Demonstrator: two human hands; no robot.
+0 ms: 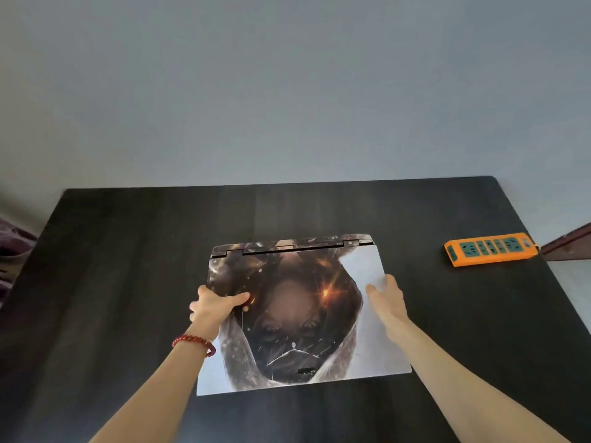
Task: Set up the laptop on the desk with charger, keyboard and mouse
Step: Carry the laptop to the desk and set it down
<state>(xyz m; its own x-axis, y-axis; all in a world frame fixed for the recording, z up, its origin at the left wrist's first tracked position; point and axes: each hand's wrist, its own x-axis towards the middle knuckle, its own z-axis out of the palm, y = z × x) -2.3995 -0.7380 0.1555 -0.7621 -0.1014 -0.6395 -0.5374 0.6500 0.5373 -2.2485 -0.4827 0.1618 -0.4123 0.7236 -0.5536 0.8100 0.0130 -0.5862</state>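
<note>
A smooth, slightly glossy printed skin is seen on the laptop (300, 311) lid between the gripping hands, matt dark wood grain on the desk (128, 266), and orange plastic on the power strip (491, 249).

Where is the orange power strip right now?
In the head view, the orange power strip lies at the desk's far right edge, apart from the closed laptop held at the middle.

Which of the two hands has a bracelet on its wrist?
The left hand, gripping the closed laptop's left edge, has a red bead bracelet on its wrist. The right hand, on the right edge, has a bare wrist.
</note>
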